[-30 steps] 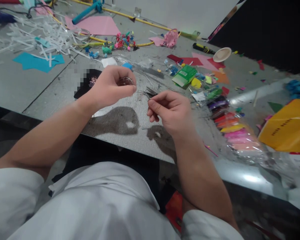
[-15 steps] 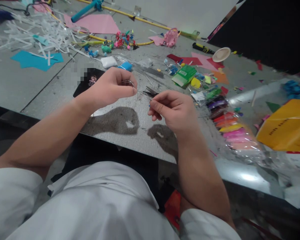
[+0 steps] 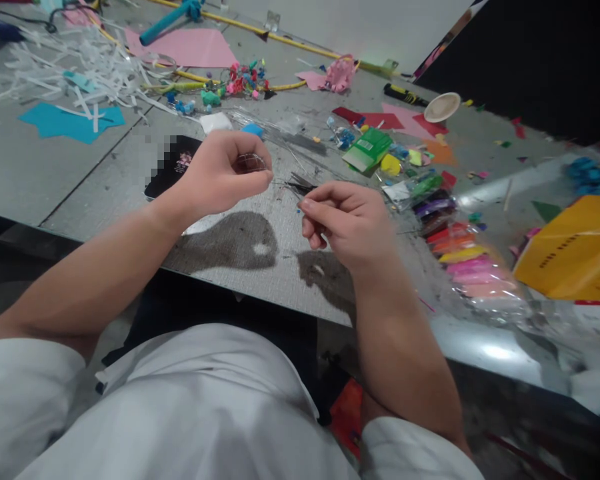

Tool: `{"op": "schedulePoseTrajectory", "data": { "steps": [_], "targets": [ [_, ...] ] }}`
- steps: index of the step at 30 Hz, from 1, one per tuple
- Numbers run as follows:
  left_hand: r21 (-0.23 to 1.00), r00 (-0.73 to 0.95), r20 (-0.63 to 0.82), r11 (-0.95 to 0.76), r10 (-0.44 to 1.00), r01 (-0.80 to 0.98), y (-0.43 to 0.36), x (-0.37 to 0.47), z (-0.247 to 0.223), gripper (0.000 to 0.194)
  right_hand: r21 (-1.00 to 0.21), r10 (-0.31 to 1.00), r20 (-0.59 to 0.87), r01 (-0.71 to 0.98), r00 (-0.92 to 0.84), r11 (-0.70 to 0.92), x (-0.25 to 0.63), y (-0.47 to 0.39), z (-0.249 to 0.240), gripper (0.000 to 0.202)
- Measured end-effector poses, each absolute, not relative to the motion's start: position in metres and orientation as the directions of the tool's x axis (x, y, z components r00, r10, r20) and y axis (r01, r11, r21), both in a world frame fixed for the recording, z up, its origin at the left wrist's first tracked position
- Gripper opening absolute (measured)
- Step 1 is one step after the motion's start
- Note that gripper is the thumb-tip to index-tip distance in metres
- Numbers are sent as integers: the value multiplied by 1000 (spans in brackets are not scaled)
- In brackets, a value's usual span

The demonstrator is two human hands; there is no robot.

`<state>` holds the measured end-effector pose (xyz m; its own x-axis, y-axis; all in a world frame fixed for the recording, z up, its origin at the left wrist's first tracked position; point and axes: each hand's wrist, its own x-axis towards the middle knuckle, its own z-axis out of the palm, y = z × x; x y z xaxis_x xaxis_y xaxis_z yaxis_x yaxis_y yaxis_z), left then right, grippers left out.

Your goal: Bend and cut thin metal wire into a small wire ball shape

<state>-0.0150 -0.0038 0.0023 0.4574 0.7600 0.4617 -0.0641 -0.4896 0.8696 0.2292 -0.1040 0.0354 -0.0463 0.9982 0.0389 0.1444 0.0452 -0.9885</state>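
My left hand (image 3: 225, 170) is closed in a pinch on a thin silvery wire (image 3: 253, 160), which curves in loops inside its curled fingers. A fine end seems to stick out past the fingertips toward the right. Thumb and forefinger of my right hand (image 3: 347, 217) are pressed together; what they hold is too small to make out. A tiny blue speck (image 3: 299, 211) shows beside those fingertips. Dark, thin-bladed scissors or a similar tool (image 3: 301, 184) appear just beyond my right hand, partly hidden by it. A black phone-like object (image 3: 180, 160) lies behind my left wrist.
White paper strips (image 3: 95, 73) and blue paper (image 3: 73, 121) lie far left. A green box (image 3: 367, 150) stands beyond my right hand. To the right are packs of coloured clay (image 3: 473, 263) and a yellow packet (image 3: 575, 250). The table edge (image 3: 260, 297) runs close to my body.
Both hands keep their pinches over nearly the same spot. My right-hand fingers have shifted slightly, with the lower fingers curling a little. The view has moved only a touch.
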Motion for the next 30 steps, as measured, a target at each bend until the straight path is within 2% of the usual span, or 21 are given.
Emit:
{"op": "schedulePoseTrajectory", "data": {
  "steps": [8, 13, 19, 25, 28, 30],
  "targets": [
    [879, 459, 448, -471, 767, -72, 3, -16, -3, 23, -992, 997, 53, 108, -50, 58, 226, -102, 33, 38],
    [875, 416, 453, -483, 789, -37, -1, -14, 0, 20, -998, 997, 35, 45, -66, 38, 223, -103, 31, 37],
    [865, 460, 467, -498, 755, -60, 4, -17, -5, 23, -994, 997, 67, 90, -29, 69, 222, -103, 30, 38],
    [888, 476, 383, -457, 792, 46, -9, -20, 12, 22, -981, 994, 102, 163, -45, 108, 228, -102, 32, 31],
    [907, 451, 263, -378, 853, 186, -25, -18, 30, 16, -971, 993, 99, 209, -66, 111, 232, -101, 33, 32],
    [913, 439, 231, -349, 868, 210, -31, -17, 38, 19, -970, 992, 91, 217, -85, 108, 233, -100, 33, 32]
  ]
}}
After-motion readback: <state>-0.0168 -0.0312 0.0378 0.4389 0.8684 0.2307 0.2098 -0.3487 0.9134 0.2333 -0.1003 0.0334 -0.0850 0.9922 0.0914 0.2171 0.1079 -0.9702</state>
